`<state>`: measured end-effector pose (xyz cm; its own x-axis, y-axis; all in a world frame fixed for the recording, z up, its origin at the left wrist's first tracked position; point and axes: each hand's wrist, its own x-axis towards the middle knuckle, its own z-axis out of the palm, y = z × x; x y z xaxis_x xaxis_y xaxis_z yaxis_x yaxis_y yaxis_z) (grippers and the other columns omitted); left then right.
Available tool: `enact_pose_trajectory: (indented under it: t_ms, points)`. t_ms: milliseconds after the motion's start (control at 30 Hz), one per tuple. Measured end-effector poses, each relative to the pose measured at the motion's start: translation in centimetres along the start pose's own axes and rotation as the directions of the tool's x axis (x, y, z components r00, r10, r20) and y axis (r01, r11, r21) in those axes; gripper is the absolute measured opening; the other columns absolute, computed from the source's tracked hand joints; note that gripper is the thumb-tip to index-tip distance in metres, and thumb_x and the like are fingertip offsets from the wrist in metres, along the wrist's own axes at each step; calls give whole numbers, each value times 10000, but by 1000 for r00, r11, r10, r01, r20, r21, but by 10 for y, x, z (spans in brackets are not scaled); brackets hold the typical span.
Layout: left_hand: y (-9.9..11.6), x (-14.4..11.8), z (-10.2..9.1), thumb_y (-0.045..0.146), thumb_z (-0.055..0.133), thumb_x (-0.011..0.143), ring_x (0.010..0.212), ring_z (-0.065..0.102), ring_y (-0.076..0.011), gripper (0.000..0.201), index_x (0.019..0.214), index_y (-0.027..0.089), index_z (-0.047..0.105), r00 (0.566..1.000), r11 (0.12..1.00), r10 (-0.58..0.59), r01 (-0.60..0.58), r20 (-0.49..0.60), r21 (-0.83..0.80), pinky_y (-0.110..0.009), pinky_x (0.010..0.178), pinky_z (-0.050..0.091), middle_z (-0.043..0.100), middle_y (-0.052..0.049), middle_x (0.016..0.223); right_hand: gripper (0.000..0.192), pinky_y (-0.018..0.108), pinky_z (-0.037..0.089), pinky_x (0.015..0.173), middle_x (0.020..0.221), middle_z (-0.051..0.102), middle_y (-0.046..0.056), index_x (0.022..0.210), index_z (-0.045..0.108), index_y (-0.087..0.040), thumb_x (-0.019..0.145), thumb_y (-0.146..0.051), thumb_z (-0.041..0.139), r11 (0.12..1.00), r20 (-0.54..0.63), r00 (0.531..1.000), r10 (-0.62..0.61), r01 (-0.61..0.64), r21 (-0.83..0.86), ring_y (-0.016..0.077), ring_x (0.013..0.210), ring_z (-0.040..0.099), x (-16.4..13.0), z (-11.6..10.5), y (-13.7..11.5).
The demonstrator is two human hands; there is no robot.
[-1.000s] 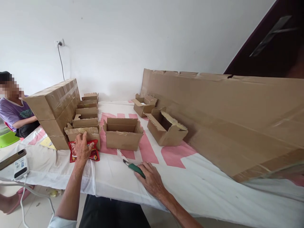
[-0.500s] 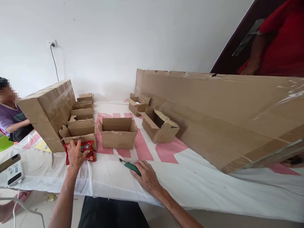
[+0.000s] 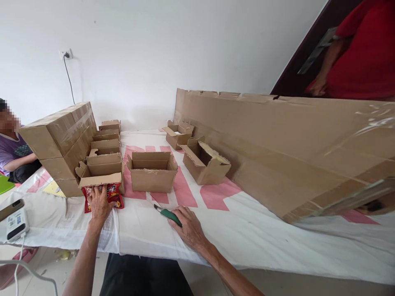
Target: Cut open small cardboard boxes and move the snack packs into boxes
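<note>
My left hand (image 3: 100,205) rests on a red printed food packet (image 3: 116,195), its fingers spread across the front and its fingertips at the box flap. The packet leans against the nearest open cardboard box (image 3: 104,167), whose front flap (image 3: 101,180) sticks out over the packet's top edge. My right hand (image 3: 188,228) lies on the cloth, closed around a green utility knife (image 3: 170,216) with its blade out, pointing up and left. Just beyond the blade stands another open cardboard box (image 3: 152,181).
Stacked closed cartons (image 3: 43,144) stand at left, beside a row of open boxes (image 3: 106,135). Two open boxes (image 3: 205,166) sit before a long cardboard panel (image 3: 277,152). A phone and white device (image 3: 17,225) lie at the left edge. Co-workers are at left and far right.
The near box's front flap has come outward over the packet's top edge, above my left fingertips. My right hand and the knife stay in nearly the same place.
</note>
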<state>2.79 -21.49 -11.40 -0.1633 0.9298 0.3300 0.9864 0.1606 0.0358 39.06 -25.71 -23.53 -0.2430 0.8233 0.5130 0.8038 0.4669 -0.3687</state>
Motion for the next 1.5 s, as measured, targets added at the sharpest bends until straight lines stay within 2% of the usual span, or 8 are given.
enact_pose_trajectory:
  t_ms: [167,500,633,900,1033,1133,1267,1500]
  points:
    - [1,0,2,418,867,798,1378,526,-441,819,1525,218,549,1000,1000,9,-9,-9,3,-575,1090,466,536,-226,1468,169,414,503,856,1050,691,89,1076,702,-228,1044,-344,584,1000,29,1000,10,-10,18,280,996,631,1,-3,-2]
    - [-2,1,15,361,848,822,1448,474,-447,776,1530,260,549,994,998,61,-62,-86,-16,-585,1128,449,482,-213,1568,134,413,508,853,1038,690,81,1060,700,-232,1022,-318,605,1000,1,1000,-1,1,-14,275,983,639,2,-2,-1]
    - [-3,1,19,354,828,833,1466,449,-461,728,1504,240,571,990,996,80,-84,-119,-25,-591,1124,457,494,-223,1536,134,421,513,868,1056,689,84,1077,697,-233,1029,-311,598,1000,11,1000,9,-9,-1,278,1002,635,3,-1,-1]
    - [4,-10,21,269,733,871,1394,511,-428,629,1480,189,594,984,994,101,-107,-145,-33,-583,1133,453,558,-219,1444,114,421,516,850,1036,684,82,1056,685,-235,1028,-315,608,1000,2,1000,10,-10,-5,279,977,636,5,-2,-2]
    - [4,-19,21,241,700,899,1510,417,-410,617,1504,218,581,985,997,51,-61,-164,-53,-595,1162,441,499,-214,1558,102,413,510,860,1038,683,79,1045,686,-233,1028,-305,616,1000,2,1000,19,-19,-7,273,984,634,6,-3,-4]
    - [2,-24,22,258,695,925,1581,321,-433,616,1528,241,569,989,998,0,-10,-145,-62,-645,1131,461,429,-215,1649,85,406,504,860,1030,680,72,1050,687,-230,1020,-291,636,1000,3,1000,19,-19,-9,267,977,628,6,-2,-4]
    - [-1,-24,24,259,689,953,1586,322,-436,618,1556,240,556,992,996,-1,-10,-123,-83,-658,1116,478,412,-224,1678,75,407,496,861,1017,676,68,1049,685,-221,1006,-277,659,1000,-7,1000,9,-9,-11,267,969,621,6,-1,-3]
    - [0,-21,29,217,702,936,1603,305,-421,634,1558,248,581,986,995,19,-35,-163,-96,-631,1169,443,440,-211,1665,63,404,499,851,1023,678,69,1032,677,-228,1009,-279,649,1000,-19,1000,5,-5,7,273,970,625,4,1,0]
